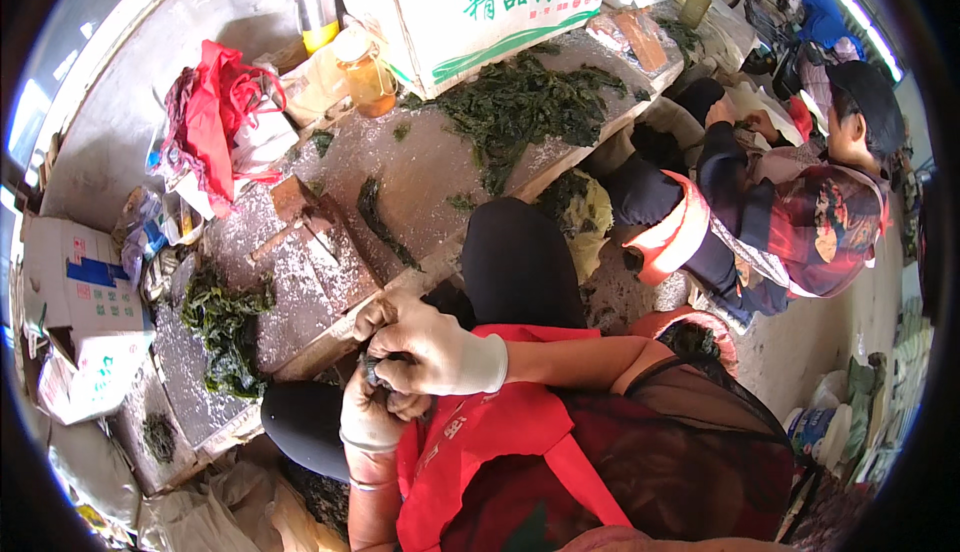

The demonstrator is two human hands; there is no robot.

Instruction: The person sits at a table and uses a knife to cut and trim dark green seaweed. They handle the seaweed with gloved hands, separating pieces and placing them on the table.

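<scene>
My left hand [379,417], in a soiled white glove, is closed around a small dark strip, probably kelp, above my lap. Against it, my right hand [427,346], gloved too, pinches the same dark strip. A wooden block with an upright metal piece [334,244] stands on the salt-strewn table [420,147] in front of my hands. One long kelp strip [382,226] lies beyond that block. Dark green kelp [525,102] is heaped further along the table, and a smaller kelp pile [225,327] sits near its left part.
A white carton [480,19] and a jar of brown liquid [367,76] stand at the back. Red cloth or bags [217,117] lie by the wall, with another carton [90,289] at far left. A co-worker [810,199] sits to the right; an orange basket [697,334] is behind my right arm.
</scene>
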